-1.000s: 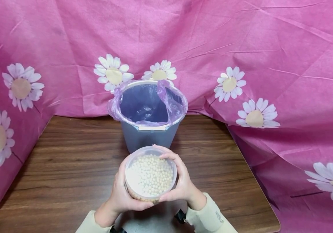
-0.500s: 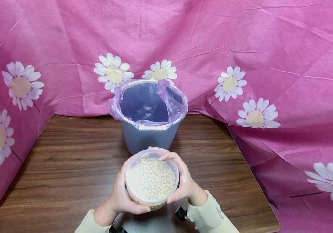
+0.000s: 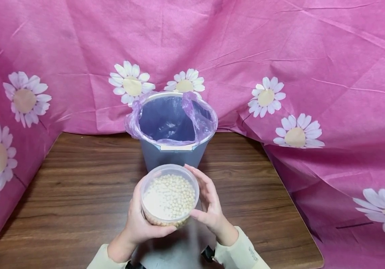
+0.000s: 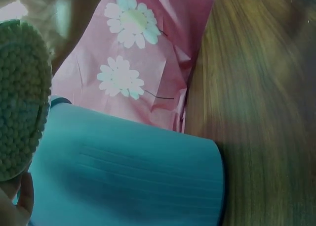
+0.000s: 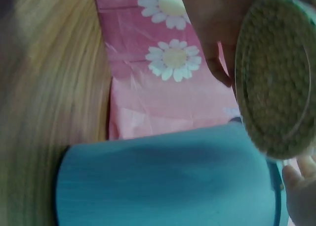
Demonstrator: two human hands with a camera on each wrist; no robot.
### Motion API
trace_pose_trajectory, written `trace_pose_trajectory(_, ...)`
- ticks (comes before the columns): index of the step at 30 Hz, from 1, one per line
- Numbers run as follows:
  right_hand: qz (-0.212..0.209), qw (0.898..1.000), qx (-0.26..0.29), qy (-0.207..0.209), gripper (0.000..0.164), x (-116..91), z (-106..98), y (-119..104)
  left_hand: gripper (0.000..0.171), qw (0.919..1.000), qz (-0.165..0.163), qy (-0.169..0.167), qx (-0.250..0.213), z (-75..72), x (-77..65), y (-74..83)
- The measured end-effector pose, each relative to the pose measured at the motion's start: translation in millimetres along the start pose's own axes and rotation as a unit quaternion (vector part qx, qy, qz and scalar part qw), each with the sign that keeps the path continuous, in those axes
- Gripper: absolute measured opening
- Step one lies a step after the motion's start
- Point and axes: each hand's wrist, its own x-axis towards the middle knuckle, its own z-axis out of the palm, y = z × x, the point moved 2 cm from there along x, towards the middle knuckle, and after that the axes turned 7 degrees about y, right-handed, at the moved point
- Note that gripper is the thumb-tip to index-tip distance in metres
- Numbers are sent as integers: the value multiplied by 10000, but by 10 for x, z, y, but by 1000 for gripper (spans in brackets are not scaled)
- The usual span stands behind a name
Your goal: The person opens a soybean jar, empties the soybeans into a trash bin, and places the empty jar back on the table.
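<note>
Left hand (image 3: 138, 221) and right hand (image 3: 213, 210), half-curled, hold a pellet-filled plastic tub (image 3: 169, 169), bag-lined wastebasket (image 3: 179, 157) at its twelve o'clock.

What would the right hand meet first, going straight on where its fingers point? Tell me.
Most likely the front of the bag-lined bin, near its rim; the right hand points that way beside the round plastic tub, though depth is hard to judge.

1. Round, clear plastic tub (image 3: 169, 169), translucent rim.
2. Inside: many small, round, cream-coloured beads (image 3: 175, 196), packed together; bright glare over left part in head view.
3. Held off the table (image 3: 256, 209), round top upward.
</note>
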Motion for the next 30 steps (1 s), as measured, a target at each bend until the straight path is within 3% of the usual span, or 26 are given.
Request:
trace_pose_trajectory(5,-39,9921,-1219,294,99,-66,119,-54,122,9950,154,194,972,32,-18,18)
trace_pose_trajectory(7,139,9851,-1659,433,102,-78,150,-72,121,9899,93,249,1396,38,-36,13)
trace_pose_trajectory(9,388,9788,-1925,582,98,-88,163,-82,120,9878,-60,259,1535,41,-56,0)
trace_pose_trajectory(12,549,9763,-1966,722,88,-93,154,-81,118,9888,-159,236,1466,45,-83,-22)
trace_pose_trajectory(15,392,9792,-1854,725,82,-82,131,-67,117,9909,-110,180,1332,53,-91,-31)
trace_pose_trajectory(19,173,9842,-1657,603,80,-57,103,-42,118,9944,-16,100,1053,56,-75,-30)
trace_pose_trajectory(25,226,9920,-1154,460,78,-27,80,-8,120,9983,176,-38,558,54,-46,-31)
trace_pose_trajectory(30,199,9922,-1167,385,79,-11,64,-9,120,9985,124,-5,530,37,-43,-31)
